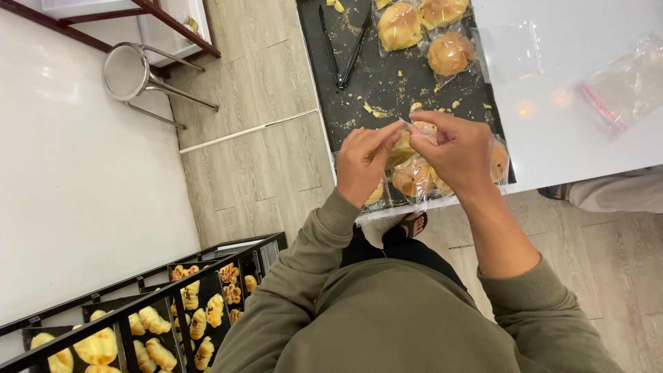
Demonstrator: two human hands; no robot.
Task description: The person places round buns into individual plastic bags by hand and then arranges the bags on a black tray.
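- Black baking tray: crumbs scattered, black tongs near its far end, bagged buns beyond.
- My left hand and right hand, above tray's near edge: fingertips pinched together on a clear bag's top.
- Bagged pastry: held between both hands, over more wrapped buns.

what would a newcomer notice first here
Two hands meet at the centre over a black tray: the left hand and right hand pinch a clear bag with a bun in it. Bagged buns lie at the tray's far end, and a rack of pastries stands lower left.
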